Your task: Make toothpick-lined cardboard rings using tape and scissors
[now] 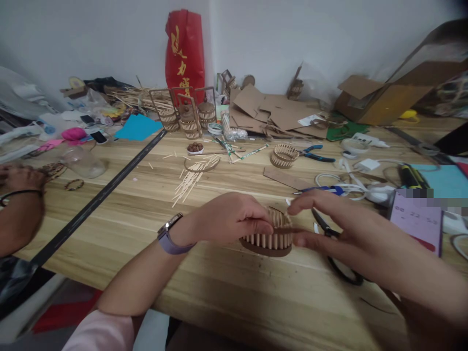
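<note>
A small round basket (268, 242) of pale upright sticks between brown bands stands on the table in front of me. My left hand (234, 217) grips its upper brown band at the left, thumb and fingers pinched together. At the basket's right side is my right hand (340, 231), its index finger and thumb apart. The right thumb lies by the band and seems to touch it; the other fingers are hidden. Black-handled scissors (331, 234) lie partly under the right hand.
Loose sticks (188, 180) and a brown ring lie beyond my left hand. Another slatted basket (284, 156), pliers (317, 153) and a phone (416, 222) are farther off. Finished-looking lidded baskets (190, 122) stand at the back. Another person's hand (25, 179) rests at the left.
</note>
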